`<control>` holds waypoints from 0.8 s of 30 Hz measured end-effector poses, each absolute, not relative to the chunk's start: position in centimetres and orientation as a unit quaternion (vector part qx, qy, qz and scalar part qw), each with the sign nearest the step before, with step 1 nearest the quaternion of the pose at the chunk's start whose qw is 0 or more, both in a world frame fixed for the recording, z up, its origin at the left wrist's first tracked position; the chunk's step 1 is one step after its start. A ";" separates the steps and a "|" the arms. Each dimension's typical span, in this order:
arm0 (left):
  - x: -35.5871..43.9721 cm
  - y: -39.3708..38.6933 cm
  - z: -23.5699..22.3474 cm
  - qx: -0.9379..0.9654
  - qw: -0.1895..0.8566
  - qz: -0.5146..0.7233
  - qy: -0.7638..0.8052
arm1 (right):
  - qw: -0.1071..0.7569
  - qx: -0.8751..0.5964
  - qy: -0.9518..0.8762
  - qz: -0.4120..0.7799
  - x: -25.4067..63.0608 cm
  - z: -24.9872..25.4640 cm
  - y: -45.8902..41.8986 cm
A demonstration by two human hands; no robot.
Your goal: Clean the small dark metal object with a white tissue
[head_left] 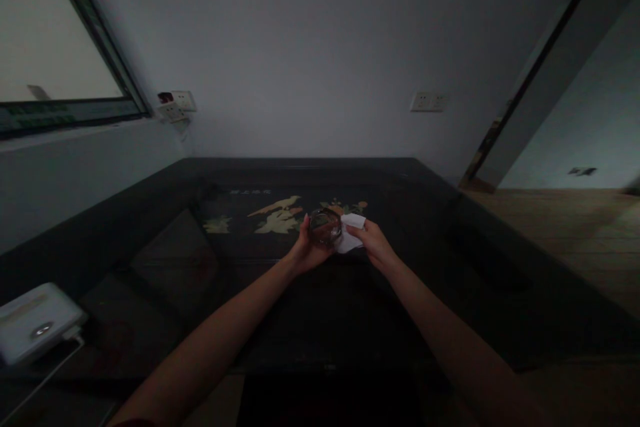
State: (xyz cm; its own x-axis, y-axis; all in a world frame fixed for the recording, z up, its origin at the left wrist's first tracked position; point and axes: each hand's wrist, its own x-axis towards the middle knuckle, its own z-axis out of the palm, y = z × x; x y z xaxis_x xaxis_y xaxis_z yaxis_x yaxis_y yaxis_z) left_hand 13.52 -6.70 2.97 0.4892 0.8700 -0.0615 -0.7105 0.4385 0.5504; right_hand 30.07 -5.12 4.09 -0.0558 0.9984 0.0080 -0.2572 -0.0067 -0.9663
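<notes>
My left hand (309,251) is wrapped round a clear round glass vessel (325,227), perhaps a cup or small bowl, and holds it above the dark table (320,313). Its open mouth is tilted toward me. My right hand (375,240) pinches a white tissue (351,235) beside the right side of the glass. The tissue reaches the rim or very near it; dim light hides the exact contact. Both hands are in front of the bird-and-flower picture on the table.
At the left edge lies a white box-like device (40,323) with a white cable (45,383). Wall sockets (429,102) are on the wall behind the table, with a plugged-in adapter (173,111) in the left corner. Wooden floor (575,233) shows at right.
</notes>
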 end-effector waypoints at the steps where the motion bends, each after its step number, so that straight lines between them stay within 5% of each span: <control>1: 13.5 -6.8 3.0 0.234 0.834 0.472 0.167 | 0.547 -0.417 -0.444 0.574 30.1 4.1 -5.1; 12: 13.4 -6.9 2.6 0.278 0.841 0.437 0.156 | 0.550 -0.394 -0.449 0.584 30.5 4.3 -4.8; 24: 14.4 -6.2 2.6 0.322 0.740 0.545 0.227 | 0.549 -0.446 -0.532 0.465 31.0 3.0 -3.9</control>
